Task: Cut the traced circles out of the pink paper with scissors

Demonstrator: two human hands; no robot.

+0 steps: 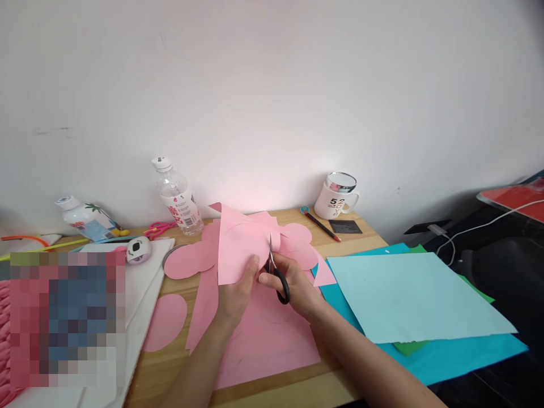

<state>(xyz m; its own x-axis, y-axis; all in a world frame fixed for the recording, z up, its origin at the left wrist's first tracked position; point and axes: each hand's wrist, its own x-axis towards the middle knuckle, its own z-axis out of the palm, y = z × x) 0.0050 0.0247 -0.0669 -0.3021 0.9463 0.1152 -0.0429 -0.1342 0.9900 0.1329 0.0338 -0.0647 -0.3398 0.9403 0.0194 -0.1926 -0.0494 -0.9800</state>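
My left hand [238,288] holds a sheet of pink paper [238,241] upright by its lower edge, thumb on the near side and the other fingers hidden behind it. A curved pencil line shows faintly on the sheet. Black-handled scissors [282,285] are in my right hand [295,283], their blades pointing up at the sheet's right side. Beneath both hands lie larger pink sheets [272,351]. Cut pink rounded pieces [189,260] rest to the left, with another pink oval [166,322] nearer me and more pink pieces [296,237] to the right.
Behind stand a clear bottle [181,207] and a white mug [335,198], with a pencil [322,224] and black card [345,226] nearby. Light blue paper [420,297] covers teal sheets [459,360] at right. Pink scissors [159,229] and white boards [142,289] are left.
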